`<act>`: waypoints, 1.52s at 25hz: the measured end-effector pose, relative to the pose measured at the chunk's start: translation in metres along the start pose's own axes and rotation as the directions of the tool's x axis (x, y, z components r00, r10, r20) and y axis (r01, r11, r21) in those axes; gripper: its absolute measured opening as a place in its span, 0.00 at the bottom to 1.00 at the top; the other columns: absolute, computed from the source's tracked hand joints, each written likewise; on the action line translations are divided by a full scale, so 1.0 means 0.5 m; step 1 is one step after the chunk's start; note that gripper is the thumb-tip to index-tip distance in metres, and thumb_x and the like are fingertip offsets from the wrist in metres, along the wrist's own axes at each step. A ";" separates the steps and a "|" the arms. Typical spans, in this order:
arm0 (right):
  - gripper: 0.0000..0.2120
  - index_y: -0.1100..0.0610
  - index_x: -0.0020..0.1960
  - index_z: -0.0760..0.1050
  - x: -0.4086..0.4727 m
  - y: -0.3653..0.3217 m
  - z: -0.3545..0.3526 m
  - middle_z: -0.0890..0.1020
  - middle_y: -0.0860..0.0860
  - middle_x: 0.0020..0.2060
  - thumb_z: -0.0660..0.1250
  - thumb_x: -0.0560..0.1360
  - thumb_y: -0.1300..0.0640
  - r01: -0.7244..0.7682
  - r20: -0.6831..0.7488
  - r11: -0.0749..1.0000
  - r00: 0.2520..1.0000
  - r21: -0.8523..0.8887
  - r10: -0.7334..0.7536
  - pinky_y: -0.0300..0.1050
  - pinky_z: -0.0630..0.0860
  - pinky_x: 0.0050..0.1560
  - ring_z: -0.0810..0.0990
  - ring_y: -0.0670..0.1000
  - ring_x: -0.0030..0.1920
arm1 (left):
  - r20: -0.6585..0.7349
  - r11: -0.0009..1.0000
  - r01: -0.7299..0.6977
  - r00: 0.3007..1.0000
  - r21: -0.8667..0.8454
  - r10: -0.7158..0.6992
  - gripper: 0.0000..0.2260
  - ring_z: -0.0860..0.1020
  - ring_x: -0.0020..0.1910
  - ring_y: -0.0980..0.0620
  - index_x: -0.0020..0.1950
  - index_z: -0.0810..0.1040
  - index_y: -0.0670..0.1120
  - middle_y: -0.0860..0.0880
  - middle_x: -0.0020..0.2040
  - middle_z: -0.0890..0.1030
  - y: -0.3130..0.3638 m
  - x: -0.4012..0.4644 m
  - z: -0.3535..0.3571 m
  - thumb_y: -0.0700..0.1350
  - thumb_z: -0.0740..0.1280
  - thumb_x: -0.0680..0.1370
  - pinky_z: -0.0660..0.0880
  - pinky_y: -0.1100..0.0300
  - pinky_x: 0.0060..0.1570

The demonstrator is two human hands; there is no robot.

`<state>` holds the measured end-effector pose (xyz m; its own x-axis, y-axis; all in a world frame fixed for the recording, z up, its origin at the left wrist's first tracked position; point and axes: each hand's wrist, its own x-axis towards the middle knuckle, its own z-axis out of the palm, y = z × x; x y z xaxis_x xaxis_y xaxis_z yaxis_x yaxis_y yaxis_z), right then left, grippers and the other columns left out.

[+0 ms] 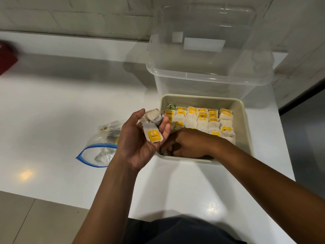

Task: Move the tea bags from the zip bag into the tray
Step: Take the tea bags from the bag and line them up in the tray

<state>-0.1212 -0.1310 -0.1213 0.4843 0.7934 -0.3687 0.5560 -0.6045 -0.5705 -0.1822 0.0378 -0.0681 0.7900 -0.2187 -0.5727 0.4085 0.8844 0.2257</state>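
A beige tray [245,124] on the white counter holds rows of tea bags [202,118] with yellow tags. My left hand [139,143] is palm up at the tray's left edge, holding a few tea bags [152,132], one showing a yellow tag. My right hand [186,145] reaches down into the tray's near left corner, fingers curled on a tea bag that is mostly hidden. The clear zip bag [98,152] with a blue seal lies open on the counter left of the tray, partly behind my left hand, with some tea bags inside.
A large clear plastic container [207,67] stands directly behind the tray against the tiled wall. A dark red object [7,57] sits at the far left edge. The counter's front edge [61,202] runs close to my body; floor shows at the right.
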 end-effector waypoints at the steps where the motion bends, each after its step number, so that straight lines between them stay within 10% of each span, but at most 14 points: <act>1: 0.14 0.42 0.57 0.81 0.000 0.003 -0.004 0.84 0.38 0.51 0.68 0.75 0.56 -0.008 0.059 0.997 0.998 0.072 0.004 0.38 0.77 0.53 0.80 0.40 0.50 | -0.001 1.000 -0.012 1.000 0.008 0.012 0.16 0.81 0.51 0.45 0.59 0.79 0.39 0.39 0.56 0.79 0.002 -0.001 -0.001 0.49 0.64 0.79 0.81 0.52 0.50; 11: 0.15 0.63 0.62 0.78 -0.027 0.005 -0.040 0.84 0.60 0.54 0.66 0.76 0.71 -0.016 0.098 0.716 0.993 0.698 -0.073 0.38 0.77 0.54 0.82 0.50 0.53 | -0.033 0.999 -0.023 0.999 0.036 0.024 0.15 0.82 0.49 0.45 0.59 0.78 0.39 0.39 0.54 0.80 0.006 0.005 -0.012 0.49 0.64 0.79 0.82 0.51 0.47; 20: 0.13 0.59 0.58 0.80 -0.049 -0.001 -0.026 0.84 0.57 0.45 0.72 0.74 0.66 -0.036 0.097 0.715 0.994 0.698 -0.044 0.43 0.77 0.51 0.81 0.49 0.45 | -0.023 0.997 -0.035 0.999 0.073 0.037 0.15 0.83 0.52 0.43 0.60 0.78 0.40 0.38 0.57 0.80 0.002 0.015 -0.017 0.49 0.64 0.79 0.80 0.47 0.54; 27: 0.08 0.47 0.43 0.78 -0.008 -0.009 -0.014 0.81 0.45 0.37 0.70 0.74 0.60 -0.108 -0.100 0.914 0.982 0.390 0.159 0.33 0.73 0.39 0.76 0.38 0.34 | -0.016 0.994 -0.050 0.998 0.100 0.052 0.14 0.83 0.54 0.42 0.60 0.78 0.42 0.39 0.55 0.82 0.008 0.035 -0.014 0.49 0.63 0.80 0.80 0.49 0.53; 38: 0.03 0.61 0.44 0.78 0.033 -0.034 0.024 0.81 0.56 0.40 0.68 0.73 0.61 -0.157 -0.250 0.986 0.958 -0.055 0.139 0.42 0.65 0.35 0.77 0.56 0.41 | -0.029 0.988 -0.083 0.996 0.131 0.088 0.15 0.84 0.52 0.43 0.54 0.80 0.40 0.40 0.51 0.84 0.012 0.066 -0.004 0.51 0.61 0.81 0.80 0.51 0.52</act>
<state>-0.1308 -0.1068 -0.1265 0.7099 0.6588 -0.2490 0.5095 -0.7245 -0.4642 -0.1545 0.0368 -0.0872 0.8091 -0.1280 -0.5736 0.3974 0.8381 0.3737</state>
